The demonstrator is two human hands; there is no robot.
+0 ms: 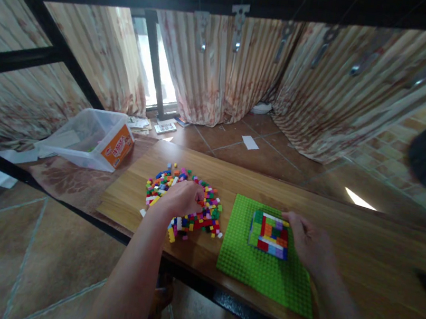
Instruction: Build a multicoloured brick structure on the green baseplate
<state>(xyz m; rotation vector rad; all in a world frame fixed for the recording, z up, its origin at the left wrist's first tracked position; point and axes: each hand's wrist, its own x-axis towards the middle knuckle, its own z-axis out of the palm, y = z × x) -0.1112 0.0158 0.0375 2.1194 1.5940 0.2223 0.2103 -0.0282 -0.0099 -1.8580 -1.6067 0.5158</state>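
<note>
My left hand point(184, 198) reaches over a pile of small multicoloured toy building bricks point(207, 217), its fingers curled together among them. Whether a brick is between those fingertips is hidden. On the right lies a green studded baseplate point(235, 261), carrying a low, roughly square build of coloured bricks point(270, 234) with red, white, orange, purple and blue parts. My right hand point(306, 243) is at the build's far right corner, with bent fingers drawn together and the fingertips close to its edge. Anything small in that grip is too small to make out.
Both the pile and the baseplate rest on a long wooden table point(212, 162). A clear plastic bin point(92, 136) with an orange label stands left of the tabletop. A black metal bar point(220, 1) crosses above, before striped curtains point(217, 80). Papers point(249, 142) lie on the tiled floor.
</note>
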